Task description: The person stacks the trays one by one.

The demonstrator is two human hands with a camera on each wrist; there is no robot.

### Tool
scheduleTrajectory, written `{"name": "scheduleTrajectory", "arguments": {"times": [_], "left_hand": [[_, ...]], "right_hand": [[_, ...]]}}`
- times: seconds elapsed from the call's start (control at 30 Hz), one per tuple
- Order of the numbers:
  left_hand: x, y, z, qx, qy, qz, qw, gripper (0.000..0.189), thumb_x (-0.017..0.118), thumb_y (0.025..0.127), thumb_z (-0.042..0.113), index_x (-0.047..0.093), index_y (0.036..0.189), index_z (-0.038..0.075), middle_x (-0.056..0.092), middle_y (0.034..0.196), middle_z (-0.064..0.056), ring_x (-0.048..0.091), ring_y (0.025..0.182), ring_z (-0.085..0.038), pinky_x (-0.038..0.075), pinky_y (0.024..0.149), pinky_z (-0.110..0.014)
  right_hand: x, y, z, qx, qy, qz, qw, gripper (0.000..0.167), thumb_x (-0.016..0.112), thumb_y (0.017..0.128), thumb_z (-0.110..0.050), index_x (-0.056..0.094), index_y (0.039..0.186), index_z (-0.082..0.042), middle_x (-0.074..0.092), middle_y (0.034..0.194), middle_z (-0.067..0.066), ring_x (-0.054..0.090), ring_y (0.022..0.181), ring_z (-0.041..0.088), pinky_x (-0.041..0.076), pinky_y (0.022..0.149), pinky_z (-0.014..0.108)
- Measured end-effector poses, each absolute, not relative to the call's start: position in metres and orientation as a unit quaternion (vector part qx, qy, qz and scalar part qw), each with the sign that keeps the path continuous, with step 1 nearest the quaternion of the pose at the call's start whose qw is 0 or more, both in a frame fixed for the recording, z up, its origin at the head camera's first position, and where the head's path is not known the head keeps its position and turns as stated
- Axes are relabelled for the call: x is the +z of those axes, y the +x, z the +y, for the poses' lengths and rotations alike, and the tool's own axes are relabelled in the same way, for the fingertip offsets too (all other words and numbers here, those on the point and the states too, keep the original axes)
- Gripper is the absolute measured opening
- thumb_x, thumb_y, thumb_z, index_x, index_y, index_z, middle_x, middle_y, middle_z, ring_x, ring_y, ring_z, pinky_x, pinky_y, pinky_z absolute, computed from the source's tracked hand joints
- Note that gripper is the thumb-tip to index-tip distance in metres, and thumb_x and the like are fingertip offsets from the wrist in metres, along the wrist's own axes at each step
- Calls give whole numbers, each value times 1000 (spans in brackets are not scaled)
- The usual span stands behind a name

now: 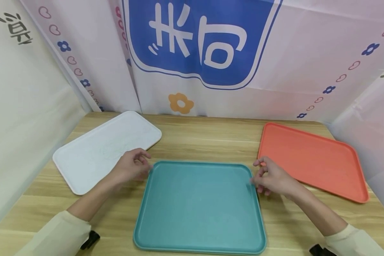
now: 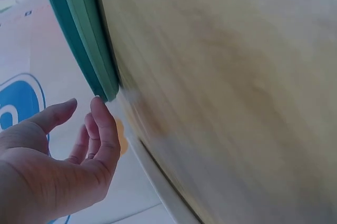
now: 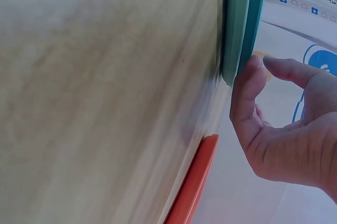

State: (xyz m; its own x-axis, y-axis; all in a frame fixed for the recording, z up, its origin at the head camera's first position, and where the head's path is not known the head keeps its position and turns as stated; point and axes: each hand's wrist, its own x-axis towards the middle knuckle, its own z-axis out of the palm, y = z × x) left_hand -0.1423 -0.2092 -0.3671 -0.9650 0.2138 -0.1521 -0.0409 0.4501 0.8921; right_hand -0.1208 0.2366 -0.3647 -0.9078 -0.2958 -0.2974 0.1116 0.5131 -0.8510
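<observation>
A teal tray [image 1: 201, 206] lies flat on the wooden table in front of me. My left hand [image 1: 132, 165] hovers at its far left corner with loosely bent fingers and the thumb held apart. In the left wrist view an index fingertip comes close to the tray's edge [image 2: 87, 29]; whether it touches, I cannot tell. On the other side, my right hand [image 1: 272, 177] is beside the tray's right edge near the far corner, fingers loosely bent. Its index finger and thumb nearly meet in the right wrist view, with nothing visibly between them.
A white tray [image 1: 105, 145] lies slanted at the back left, partly behind my left hand. An orange-red tray [image 1: 316, 160] lies slanted on the right. The wooden table [image 1: 208, 138] ends at a printed cloth [image 1: 275, 99] behind, with white cloth sides.
</observation>
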Motion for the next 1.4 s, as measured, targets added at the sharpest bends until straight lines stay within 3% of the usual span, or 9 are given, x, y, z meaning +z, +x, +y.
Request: {"name": "scheduleTrajectory", "arguments": {"times": [0.33,0.57,0.83,1.4], "left_hand": [[-361,-158,-211,570,52,813,106,36,68,96,-1,51,124,-15,60,91,-9,70,73,-19,63,64,-37],[-359,-163,-213,558,47,822,101,37,69,97,3,52,125,-14,62,91,-10,70,75,-21,63,67,-38],[-358,-166,-217,554,54,826,92,40,70,97,6,52,127,-14,64,95,-13,71,78,-23,64,69,-39],[-357,-162,-231,536,37,840,80,37,65,101,8,54,128,-13,66,108,-20,73,85,-21,63,73,-35]], "right_hand": [[-362,-136,237,-508,-64,837,194,47,62,98,-2,35,134,8,63,92,16,64,69,26,54,55,33],[-360,-144,230,-503,-69,843,178,48,68,97,-6,40,133,8,56,86,13,62,65,24,53,51,32],[-356,-158,213,-479,-80,857,170,41,69,98,-10,48,129,7,57,94,14,67,68,26,56,55,34],[-344,-179,173,-469,-117,859,171,36,70,96,-12,56,125,5,60,92,12,69,71,31,59,60,37]]}}
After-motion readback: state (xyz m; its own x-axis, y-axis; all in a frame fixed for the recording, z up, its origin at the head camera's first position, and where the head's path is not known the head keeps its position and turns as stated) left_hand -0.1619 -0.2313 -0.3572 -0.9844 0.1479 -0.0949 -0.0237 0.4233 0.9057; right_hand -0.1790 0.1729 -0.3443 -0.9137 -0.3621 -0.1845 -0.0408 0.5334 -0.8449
